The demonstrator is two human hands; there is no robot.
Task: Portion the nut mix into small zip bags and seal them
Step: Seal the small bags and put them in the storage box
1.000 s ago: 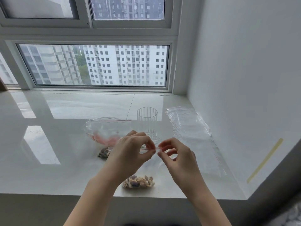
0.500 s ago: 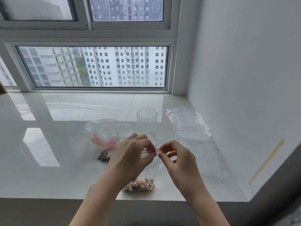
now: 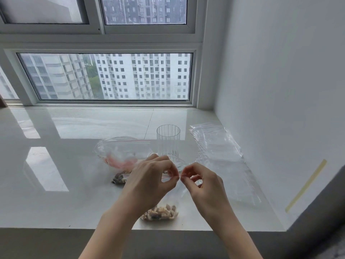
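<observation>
A small clear zip bag [image 3: 160, 214] with nut mix in its bottom hangs above the white sill, near the front edge. My left hand [image 3: 149, 182] pinches its red zip strip from the left. My right hand [image 3: 203, 186] pinches the same strip just to the right, the fingertips of both hands almost touching. Behind my left hand lies another small bag of nuts [image 3: 119, 179], partly hidden. A larger clear zip bag [image 3: 121, 150] with pink print lies further back.
A ribbed clear glass [image 3: 168, 143] stands upright behind my hands. A stack of flat zip bags [image 3: 220, 157] lies to the right along the white wall. The glossy white sill [image 3: 56, 184] ends at a front edge close below my wrists. A window spans the back.
Both hands stay pinched on the zip strip. My right hand's fingertips have slid in toward my left hand, and the bag has hardly moved.
</observation>
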